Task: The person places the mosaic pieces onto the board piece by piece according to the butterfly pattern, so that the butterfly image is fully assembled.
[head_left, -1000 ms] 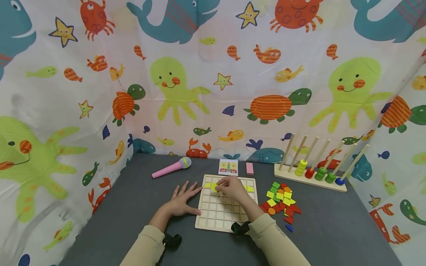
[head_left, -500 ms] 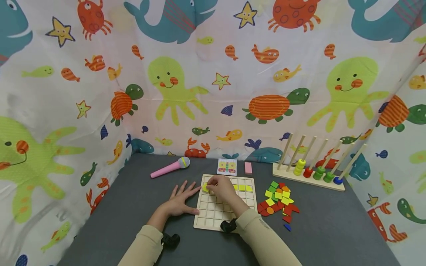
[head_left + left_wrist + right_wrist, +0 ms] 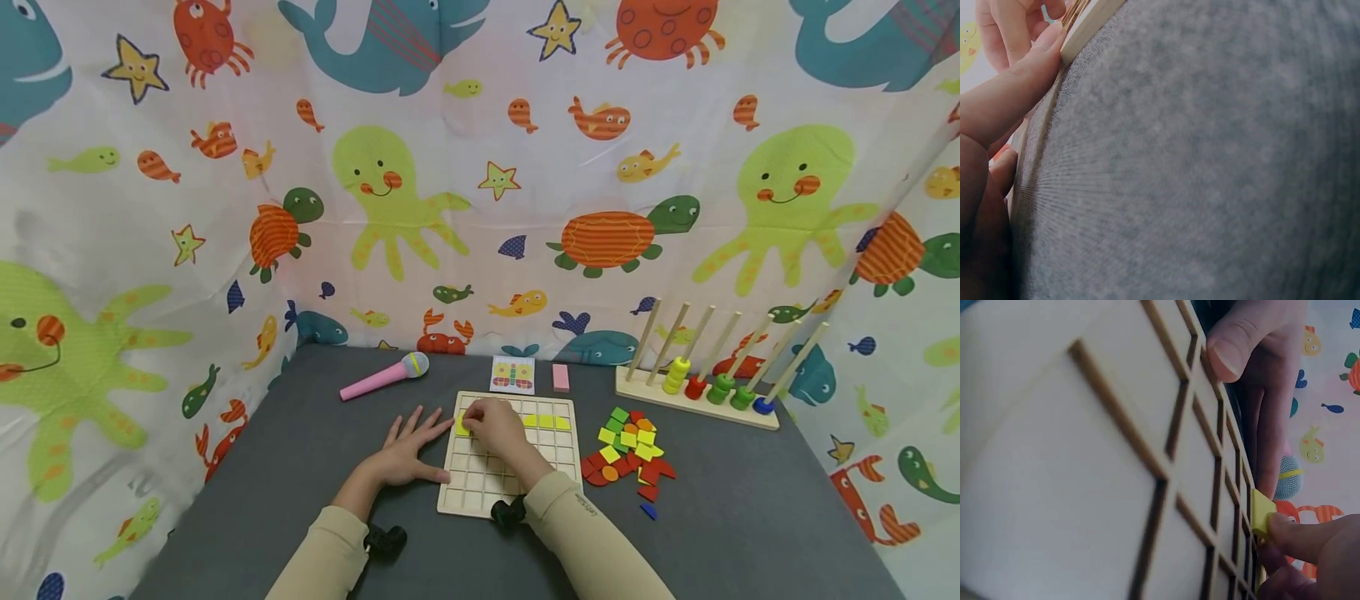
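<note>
A wooden grid board (image 3: 480, 500) lies on the table with a row of yellow tiles (image 3: 546, 422) near its far side. At the row's left end my right hand (image 3: 495, 427) pinches a yellow tile (image 3: 1263, 512), its thumb against the tile in the right wrist view. The tile stands at the grid, partly covered by the fingers. My left hand (image 3: 405, 454) rests palm down left of the board, fingers spread. Its thumb (image 3: 1041, 56) touches the board's side edge in the left wrist view.
Loose red, green, yellow and orange pieces (image 3: 630, 442) lie right of the board, a blue triangle (image 3: 648, 510) nearer. Behind are a butterfly pattern card (image 3: 513, 375), a pink block (image 3: 560, 377), a toy microphone (image 3: 382, 379) and a peg stacker with rings (image 3: 697, 400).
My right hand has moved left along the yellow row, from about the second column to the left end, uncovering tiles to its right. The left hand stays in place.
</note>
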Available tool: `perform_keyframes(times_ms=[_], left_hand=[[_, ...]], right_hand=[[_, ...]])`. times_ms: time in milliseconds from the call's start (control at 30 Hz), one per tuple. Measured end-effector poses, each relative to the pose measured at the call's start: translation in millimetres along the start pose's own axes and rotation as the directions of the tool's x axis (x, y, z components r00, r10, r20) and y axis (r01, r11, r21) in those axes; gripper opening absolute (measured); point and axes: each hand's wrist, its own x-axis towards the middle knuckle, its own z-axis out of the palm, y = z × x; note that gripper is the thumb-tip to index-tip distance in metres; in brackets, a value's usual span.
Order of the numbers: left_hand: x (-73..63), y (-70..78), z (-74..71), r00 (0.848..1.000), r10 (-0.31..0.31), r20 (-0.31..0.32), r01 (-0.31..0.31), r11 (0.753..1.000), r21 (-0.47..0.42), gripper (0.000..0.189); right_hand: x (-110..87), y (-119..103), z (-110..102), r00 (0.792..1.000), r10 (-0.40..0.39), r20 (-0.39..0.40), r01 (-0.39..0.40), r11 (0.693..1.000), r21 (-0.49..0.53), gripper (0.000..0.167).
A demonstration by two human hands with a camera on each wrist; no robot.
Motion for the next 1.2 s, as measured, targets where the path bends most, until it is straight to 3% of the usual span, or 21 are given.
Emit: perform_keyframes(times_ms=[267,667,933,1200], left_hand=[[0.8,0.3,0.6,1.0,0.002,-0.006,-0.002,1.0,0.005,0.098],[-0.1,2.7,0.5,1.0,-0.004,0.005,0.004,1.0,-0.004,0.099],[-0.9,5.5,0.1,1.0,-0.021,0.002,0.021,1.0,-0.004,0.099],[-1.7,5.0,-0.7,1.0,-0.014,-0.006,0.014,1.0,-0.006,0.1]], right_hand=[[1.1,-5,-1,0.999,0.04,0.018,-0.039,0.999,-0.022,0.007],[-4.8,-7,-14,0.998,0.014,0.059,-0.012,0.999,-0.036,0.009],[-23.5,-2,-43,1.0,-0.02,0.009,0.02,1.0,-0.003,0.015],[-39.7,13,-71,0.997,0.026,-0.078,-0.023,0.999,0.048,0.015]])
